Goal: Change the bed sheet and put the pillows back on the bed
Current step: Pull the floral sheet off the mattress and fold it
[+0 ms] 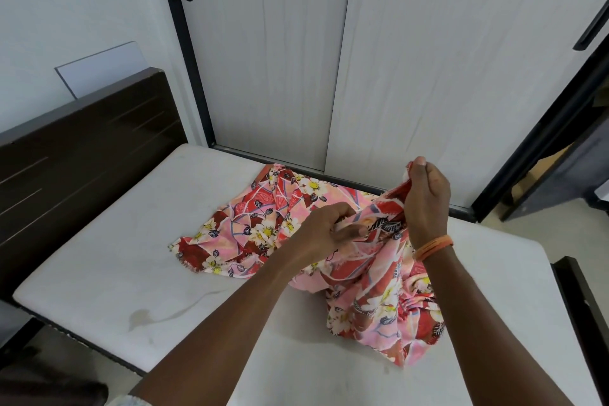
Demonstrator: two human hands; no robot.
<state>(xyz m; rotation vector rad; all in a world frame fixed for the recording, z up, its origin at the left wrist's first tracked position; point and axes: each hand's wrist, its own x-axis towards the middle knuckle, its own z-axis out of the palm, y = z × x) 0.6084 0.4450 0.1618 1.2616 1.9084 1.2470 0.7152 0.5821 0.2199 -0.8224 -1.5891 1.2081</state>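
Note:
A pink and red floral bed sheet lies bunched on the bare white mattress, spread toward the wardrobe side. My right hand pinches an edge of the sheet and lifts it above the mattress. My left hand grips a fold of the same sheet lower down, fingers curled into the cloth. An orange band sits on my right wrist. No pillow is in view.
A dark wooden headboard stands at the left end of the bed. White sliding wardrobe doors with black frames run along the far side. A dark open doorway is at the right. The mattress has a faint stain near its front left.

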